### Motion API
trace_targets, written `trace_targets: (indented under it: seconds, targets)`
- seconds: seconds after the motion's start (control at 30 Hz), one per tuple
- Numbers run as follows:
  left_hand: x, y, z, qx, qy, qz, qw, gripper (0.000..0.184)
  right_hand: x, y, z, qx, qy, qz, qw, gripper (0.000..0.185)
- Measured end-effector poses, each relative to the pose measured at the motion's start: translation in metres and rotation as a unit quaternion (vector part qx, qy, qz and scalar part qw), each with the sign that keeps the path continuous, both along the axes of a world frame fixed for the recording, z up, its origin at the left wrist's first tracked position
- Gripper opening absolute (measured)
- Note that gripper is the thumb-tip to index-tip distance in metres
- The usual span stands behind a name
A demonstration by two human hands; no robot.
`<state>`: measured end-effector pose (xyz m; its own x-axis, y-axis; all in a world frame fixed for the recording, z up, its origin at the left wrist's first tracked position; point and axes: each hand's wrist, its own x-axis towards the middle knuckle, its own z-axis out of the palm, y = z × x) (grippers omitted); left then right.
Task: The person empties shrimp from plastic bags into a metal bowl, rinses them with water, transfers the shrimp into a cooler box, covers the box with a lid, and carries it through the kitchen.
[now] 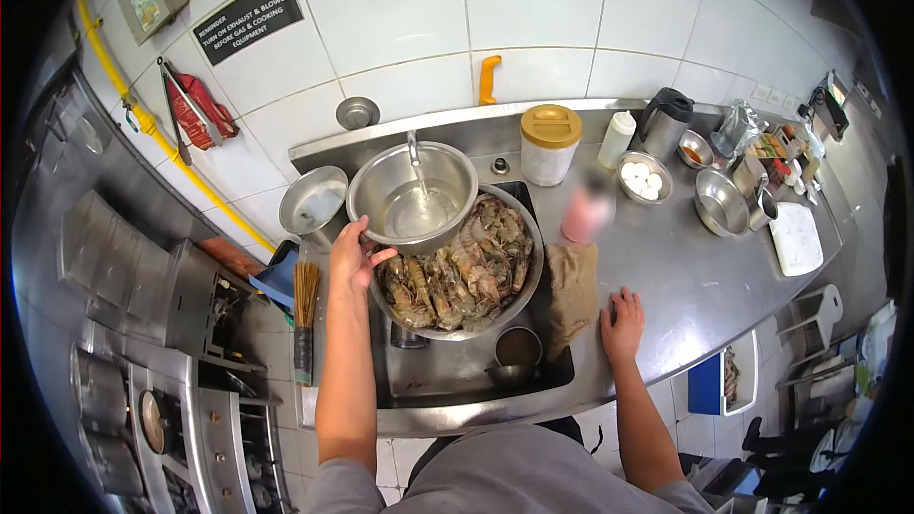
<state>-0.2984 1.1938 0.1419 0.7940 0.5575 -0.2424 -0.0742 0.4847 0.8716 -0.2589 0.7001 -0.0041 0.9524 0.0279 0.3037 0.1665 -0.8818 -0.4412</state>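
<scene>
My left hand (354, 257) grips the rim of a metal bowl (372, 200), fingers wrapped at its lower left edge. From the faucet (413, 145), water runs into this bowl and pools at its bottom. Partly beneath it sits a wide metal basin (537, 281) heaped with raw shrimp (462, 271); the bowl hides the basin's upper left part. Both are over the sink (428, 383). On the steel counter my right hand (624, 324) lies flat, fingers spread and holding nothing. A brown cloth (574, 295) lies to its left, draped at the sink's edge.
A metal pot (314, 202) stands left of the bowl. Behind the sink's right side are a gold-lidded tub (549, 145), a squeeze bottle (617, 140) and a bowl of eggs (644, 178). A small brown-filled bowl (518, 347) sits in the sink. A stick broom (305, 314) stands left.
</scene>
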Motion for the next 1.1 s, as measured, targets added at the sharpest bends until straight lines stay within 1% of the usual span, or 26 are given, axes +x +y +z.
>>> trace_targets:
  seconds: [0.1,0.17,0.27,0.4,0.47,0.5,0.57,0.77,0.8,1.1]
  targets:
    - [0.002,-0.001,0.003,-0.008,-0.015,-0.007,1.000,0.044,0.002,0.000,-0.003,-0.012,-0.013,0.001,1.000,0.038]
    - [0.002,-0.006,0.005,-0.008,-0.002,0.007,1.000,0.022,0.002,0.000,-0.003,-0.010,-0.008,-0.002,1.000,0.039]
    - [0.003,-0.009,0.008,-0.010,0.002,0.012,1.000,0.022,0.000,0.001,-0.003,-0.008,-0.001,-0.002,1.000,0.039]
    - [0.003,-0.009,0.006,0.002,0.007,0.012,1.000,0.022,0.000,-0.002,-0.005,-0.010,-0.019,0.008,1.000,0.039]
    - [0.003,-0.005,0.004,-0.007,-0.007,-0.010,1.000,0.042,0.000,-0.002,-0.004,-0.011,-0.018,0.005,1.000,0.038]
    - [0.004,-0.006,0.004,-0.007,-0.006,-0.010,1.000,0.042,0.000,-0.001,-0.004,-0.012,-0.017,0.003,1.000,0.038]
    - [0.003,-0.008,0.005,-0.003,0.001,0.002,1.000,0.023,0.002,-0.001,-0.005,-0.009,-0.018,0.004,1.000,0.038]
    - [0.006,-0.004,-0.001,-0.014,-0.004,-0.004,1.000,0.022,0.001,-0.001,-0.005,0.002,-0.018,0.006,1.000,0.039]
    - [0.006,-0.002,-0.002,-0.014,-0.006,-0.015,1.000,0.038,0.001,-0.001,-0.005,0.003,-0.016,0.005,1.000,0.039]
    - [0.007,-0.002,-0.003,-0.011,0.003,-0.011,1.000,0.040,0.001,-0.001,-0.003,0.004,-0.011,-0.002,1.000,0.039]
